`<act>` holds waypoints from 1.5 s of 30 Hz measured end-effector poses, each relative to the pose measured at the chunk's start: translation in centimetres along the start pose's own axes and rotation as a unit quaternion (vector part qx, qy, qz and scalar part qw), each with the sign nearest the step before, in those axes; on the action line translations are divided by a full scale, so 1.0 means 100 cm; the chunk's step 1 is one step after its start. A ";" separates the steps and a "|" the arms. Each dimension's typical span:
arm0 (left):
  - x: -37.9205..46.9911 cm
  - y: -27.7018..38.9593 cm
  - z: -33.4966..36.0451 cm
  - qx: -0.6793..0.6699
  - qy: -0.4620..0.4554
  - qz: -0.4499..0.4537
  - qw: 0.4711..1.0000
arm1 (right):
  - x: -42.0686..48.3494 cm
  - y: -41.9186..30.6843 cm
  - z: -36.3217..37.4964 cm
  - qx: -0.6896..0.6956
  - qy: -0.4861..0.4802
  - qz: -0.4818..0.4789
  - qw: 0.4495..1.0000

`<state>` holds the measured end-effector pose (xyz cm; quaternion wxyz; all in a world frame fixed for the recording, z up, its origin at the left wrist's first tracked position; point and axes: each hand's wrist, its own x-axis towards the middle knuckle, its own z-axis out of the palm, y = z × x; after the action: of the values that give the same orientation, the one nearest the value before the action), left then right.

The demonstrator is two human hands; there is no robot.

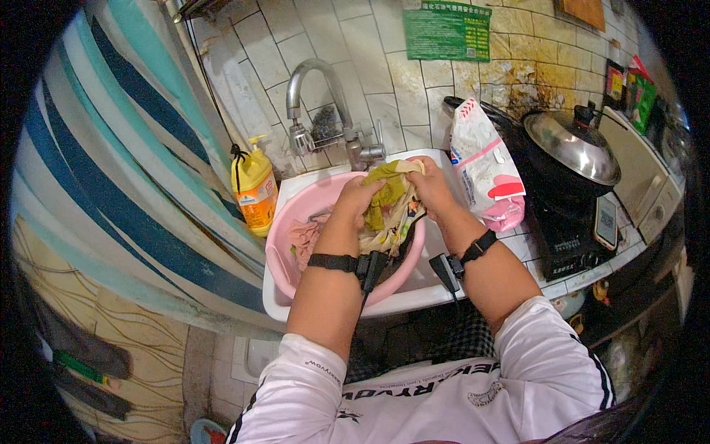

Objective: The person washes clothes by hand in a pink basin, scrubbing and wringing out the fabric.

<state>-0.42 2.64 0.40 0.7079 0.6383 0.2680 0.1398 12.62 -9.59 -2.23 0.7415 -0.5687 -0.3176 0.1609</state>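
Over a pink plastic basin [277, 244] I hold up a patterned cream garment with an olive-green part [388, 191]. My left hand [355, 197] grips the olive side, and my right hand [430, 186] grips the cream upper edge. The cloth's lower end hangs down into the basin, partly hidden by my left forearm. Beside that forearm a pink cloth [304, 238] lies bunched in the basin. The basin sits in a white sink [444, 250], under a chrome gooseneck faucet [321, 69]. Its spout hangs to the left of the garment.
A yellow pump bottle [254, 200] stands left of the basin, near a striped curtain [138, 183]. To the right are a white and pink plastic bag [480, 161], a wok with a metal lid [574, 144] on a black stove, and a phone [606, 222] at the counter's edge.
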 end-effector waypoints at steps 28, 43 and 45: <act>0.017 -0.015 0.039 -0.327 -0.107 0.075 0.936 | -0.010 -0.018 0.013 -0.281 -0.027 -0.086 0.955; 0.019 -0.025 0.048 -0.300 -0.053 0.050 0.951 | -0.004 -0.003 0.008 -0.292 -0.002 -0.158 0.943; 0.028 -0.035 0.039 -0.306 -0.069 0.049 0.948 | -0.005 0.000 0.009 -0.285 -0.012 -0.181 0.941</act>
<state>3.59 0.41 -3.41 0.8781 0.4119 0.1309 0.2054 11.64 -9.17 -2.21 0.5615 -0.6869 -0.4567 -0.0664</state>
